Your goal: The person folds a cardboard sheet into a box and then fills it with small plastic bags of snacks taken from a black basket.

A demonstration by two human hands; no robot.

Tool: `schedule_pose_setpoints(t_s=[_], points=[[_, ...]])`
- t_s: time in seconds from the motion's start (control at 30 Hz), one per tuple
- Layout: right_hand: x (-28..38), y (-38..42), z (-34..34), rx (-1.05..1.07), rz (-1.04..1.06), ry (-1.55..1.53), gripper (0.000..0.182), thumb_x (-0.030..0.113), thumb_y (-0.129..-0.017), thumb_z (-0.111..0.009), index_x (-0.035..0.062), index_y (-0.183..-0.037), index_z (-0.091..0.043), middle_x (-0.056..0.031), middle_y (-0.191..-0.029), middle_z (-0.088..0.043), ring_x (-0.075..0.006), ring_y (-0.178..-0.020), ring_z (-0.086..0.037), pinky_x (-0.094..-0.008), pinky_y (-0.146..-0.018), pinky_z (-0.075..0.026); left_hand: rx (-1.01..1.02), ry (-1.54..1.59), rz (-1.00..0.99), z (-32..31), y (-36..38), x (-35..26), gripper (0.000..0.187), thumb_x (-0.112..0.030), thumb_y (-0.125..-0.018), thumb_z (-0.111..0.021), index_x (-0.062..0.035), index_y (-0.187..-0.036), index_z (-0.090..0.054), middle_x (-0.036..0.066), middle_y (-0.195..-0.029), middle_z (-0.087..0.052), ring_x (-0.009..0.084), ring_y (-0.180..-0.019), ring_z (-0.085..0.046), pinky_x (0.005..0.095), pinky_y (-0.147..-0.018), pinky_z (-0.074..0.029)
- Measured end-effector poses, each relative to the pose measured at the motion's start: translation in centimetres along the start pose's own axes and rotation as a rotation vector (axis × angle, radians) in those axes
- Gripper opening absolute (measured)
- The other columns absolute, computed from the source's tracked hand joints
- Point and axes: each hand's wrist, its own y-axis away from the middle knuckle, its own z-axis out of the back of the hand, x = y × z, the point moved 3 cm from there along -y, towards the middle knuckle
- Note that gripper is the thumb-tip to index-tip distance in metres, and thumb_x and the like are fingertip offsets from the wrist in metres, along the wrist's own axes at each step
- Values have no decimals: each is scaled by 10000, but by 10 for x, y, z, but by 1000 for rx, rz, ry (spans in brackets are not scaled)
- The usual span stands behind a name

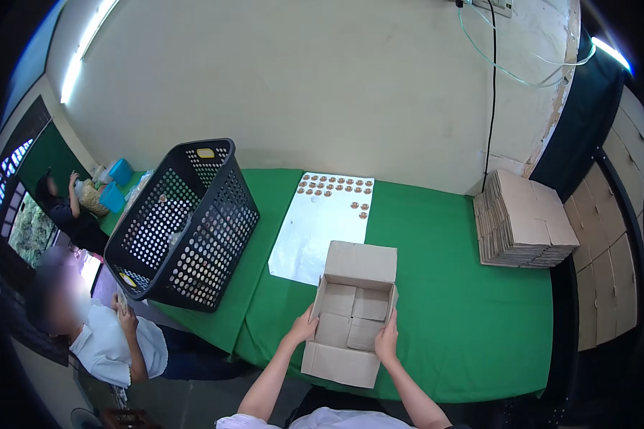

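Between my hands is an open cardboard box point(360, 261), its end flaps folded outward and its inside bare down to the bottom flaps. My left hand point(304, 327) grips the left wall, and my right hand point(386, 339) grips the right wall. The box is at the near part of the green-covered table, its far flap close to a white sheet point(308, 243). On that sheet lie rows of small round brown stickers point(328, 187), mostly along the far end, with some bare backing below.
A large black perforated basket point(215, 250) stands left. A stack of flattened cardboard boxes point(526, 218) sits at the table's point(458, 307) right end. One person point(122, 347) stands at the left; another point(68, 211) is farther back by blue containers point(112, 196). A black cable point(492, 107) hangs down the wall.
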Motion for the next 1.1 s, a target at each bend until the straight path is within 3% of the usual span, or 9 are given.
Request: schedule_pose_setpoints(t_s=[0.1,0.37,0.57,0.7,0.8,0.93,1.0,1.03,1.1], points=[[-9,-6,-4,-20,93,71,646,-66,-760,-385,-33,-1352,-129,-305,-1294,-328,-442,-1144,-390,-421,-956,-329,-41,-41,32,-4,4,-3,575,-199,-821,-470,-134,-1350,-252,290,-1085,-526,443,-973,-523,449,-873,-411],[-1,17,-7,-21,105,95,741,-12,-740,-494,-23,-1362,-91,-289,-1337,-264,-419,-1228,-298,-398,-1022,-250,-107,-9,87,-6,5,-4,549,-245,-825,-462,-180,-1341,-288,283,-994,-566,441,-919,-544,476,-822,-427],[11,23,-4,-42,72,95,785,13,-711,-554,-19,-1359,-113,-265,-1351,-249,-381,-1259,-258,-385,-1046,-205,-236,70,94,2,18,-18,445,-274,-842,-474,-109,-1252,-418,240,-1052,-561,388,-961,-546,436,-835,-431],[9,24,-1,-92,101,158,800,62,-699,-612,-14,-1351,-155,-253,-1346,-259,-379,-1260,-251,-400,-1048,-197,-352,201,-78,5,23,-15,486,-305,-855,-513,18,-1204,-415,211,-1185,-471,358,-1115,-451,397,-928,-370],[23,29,5,-150,21,450,805,129,-707,-643,-2,-1351,-178,-240,-1347,-263,-379,-1264,-238,-424,-1041,-196,-395,79,-334,16,24,-14,528,-299,-857,-522,23,-1243,-363,228,-1246,-400,372,-1170,-386,404,-979,-318],[49,23,10,-357,-28,551,751,183,-718,-651,20,-1328,-245,-217,-1336,-283,-377,-1256,-240,-454,-1029,-182,-301,264,-457,96,26,-40,558,-287,-868,-524,28,-1277,-313,220,-1290,-345,351,-1209,-345,410,-1014,-271],[69,17,8,-397,-39,506,692,187,-730,-641,25,-1304,-290,-216,-1329,-281,-373,-1268,-215,-480,-1030,-145,-285,329,-497,164,34,-63,495,-237,-888,-496,15,-1276,-321,180,-1281,-382,287,-1215,-363,384,-1010,-283],[81,13,3,-401,87,452,580,151,-753,-622,13,-1250,-357,-214,-1283,-331,-341,-1214,-315,-470,-996,-230,-257,423,-480,202,45,-76,463,-223,-897,-480,7,-1270,-330,164,-1285,-390,267,-1215,-370,381,-1004,-295],[87,-5,-24,-319,140,167,510,110,-776,-591,13,-1231,-382,-194,-1247,-384,-308,-1159,-385,-437,-946,-305,-236,664,-527,272,69,-95,405,-209,-915,-446,-6,-1253,-355,137,-1271,-421,234,-1199,-399,372,-990,-318]])
